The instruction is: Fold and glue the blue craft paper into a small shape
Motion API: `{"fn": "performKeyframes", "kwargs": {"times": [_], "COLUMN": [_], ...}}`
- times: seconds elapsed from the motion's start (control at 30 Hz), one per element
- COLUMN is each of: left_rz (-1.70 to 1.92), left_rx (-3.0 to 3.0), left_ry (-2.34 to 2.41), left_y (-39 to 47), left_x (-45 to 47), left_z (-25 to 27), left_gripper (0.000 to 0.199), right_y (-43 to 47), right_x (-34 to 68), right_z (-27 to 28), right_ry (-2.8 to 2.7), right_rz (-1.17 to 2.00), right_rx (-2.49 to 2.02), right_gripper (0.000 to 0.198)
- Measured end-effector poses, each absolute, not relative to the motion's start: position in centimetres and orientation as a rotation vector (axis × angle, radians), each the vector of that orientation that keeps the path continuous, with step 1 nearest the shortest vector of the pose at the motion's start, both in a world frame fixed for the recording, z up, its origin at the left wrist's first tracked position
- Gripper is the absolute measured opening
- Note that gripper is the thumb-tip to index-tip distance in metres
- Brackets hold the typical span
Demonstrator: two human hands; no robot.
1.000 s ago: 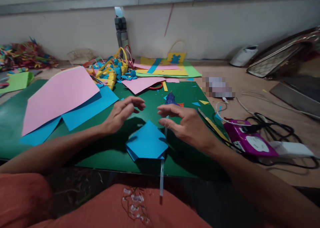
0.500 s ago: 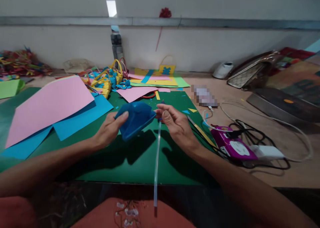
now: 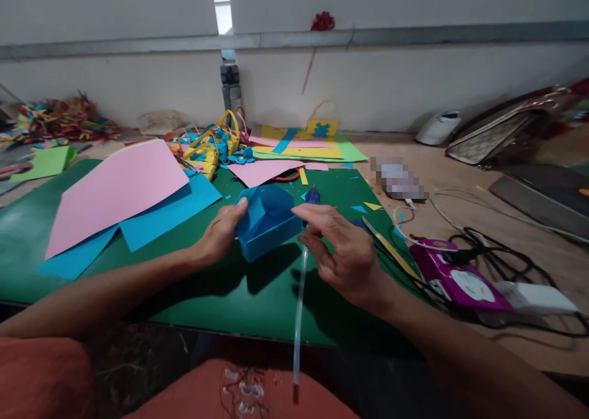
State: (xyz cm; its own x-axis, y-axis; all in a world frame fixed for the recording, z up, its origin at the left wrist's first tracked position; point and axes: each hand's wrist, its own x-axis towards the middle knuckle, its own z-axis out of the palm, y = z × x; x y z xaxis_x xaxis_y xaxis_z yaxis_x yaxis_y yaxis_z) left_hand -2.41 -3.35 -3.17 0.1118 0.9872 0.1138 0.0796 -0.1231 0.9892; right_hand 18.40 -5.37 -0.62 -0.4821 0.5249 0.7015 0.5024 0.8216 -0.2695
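The step in hand looked like shaping the blue paper box [image 3: 270,236], held above the green mat [image 3: 202,305]. The left hand [image 3: 219,230] clamped its 9 o'clock side, thumb uppermost; the right hand [image 3: 343,253], fingers curled, was at its 3 o'clock edge, pinching or not I couldn't tell. The next move likely called for a steady left hold.

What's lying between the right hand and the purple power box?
In the head view, a slim yellow tool lies between the right hand and the purple power box, with a dark cord beside it.
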Motion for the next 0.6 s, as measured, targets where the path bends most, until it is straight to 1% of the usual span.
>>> {"fn": "performKeyframes", "kwargs": {"times": [0.17,0.37,0.5,0.6], "left_rz": [1.133,1.112,1.307,1.547], "left_rx": [1.504,1.576,1.709,1.917], "left_ry": [1.131,1.067,0.986,0.908], "left_y": [-3.8,-3.8,-3.5,-4.0], "left_x": [-1.6,-1.2,-2.0,-2.6], "left_z": [-2.7,-3.4,-2.7,-1.0], "left_gripper": [0.053,0.052,0.035,0.042], "right_y": [-5.0,-4.6,-4.2,-3.8], "right_x": [18.4,18.6,19.3,20.1], "right_z": [-1.2,-1.5,-0.1,1.2], "right_ry": [-2.357,-2.411,-2.407,-2.48], "right_rz": [0.019,0.044,0.095,0.102], "right_rx": [-0.709,-0.73,-0.778,-0.847], "right_gripper": [0.033,0.027,0.028,0.034]}}
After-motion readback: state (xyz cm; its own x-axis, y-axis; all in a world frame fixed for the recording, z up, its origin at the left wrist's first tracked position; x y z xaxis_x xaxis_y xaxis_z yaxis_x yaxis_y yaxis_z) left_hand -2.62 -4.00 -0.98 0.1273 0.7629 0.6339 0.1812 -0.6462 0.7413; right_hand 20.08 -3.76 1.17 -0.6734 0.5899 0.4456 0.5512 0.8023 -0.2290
